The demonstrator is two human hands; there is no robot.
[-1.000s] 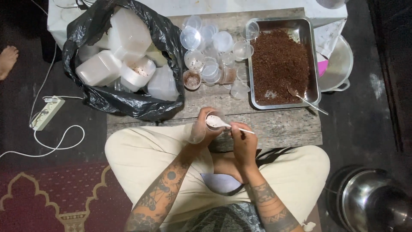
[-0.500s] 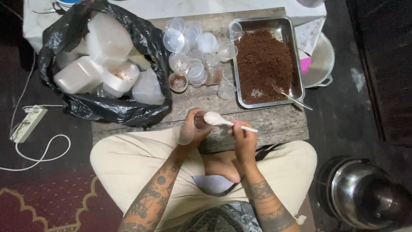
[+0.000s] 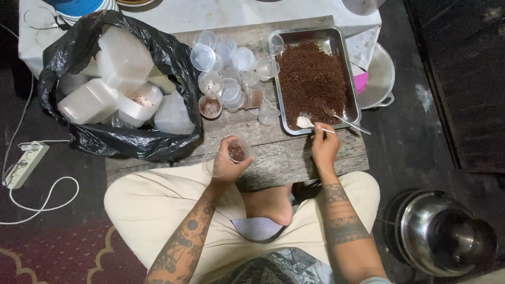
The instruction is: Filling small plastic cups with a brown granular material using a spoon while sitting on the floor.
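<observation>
Meanwhile left hand [image 3: 223,167] grips cup [image 3: 238,151] (brown crumbs inside) — tray [image 3: 316,36] full.

Clear cup [image 3: 238,151] — brown crumbs inside

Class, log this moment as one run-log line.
left hand: holds small clear plastic cup | right hand: white plastic spoon at rectangular metal tray of brown crumbs

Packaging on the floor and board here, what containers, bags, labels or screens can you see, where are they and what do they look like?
Black plastic bag: left of the board, open, crumpled.
White foam boxes: inside the bag, boxy, plain.
Clear small cups: clustered mid-board, round, mostly empty.
Cup: in left hand, brown contents.
No labels or screens visible.
</observation>
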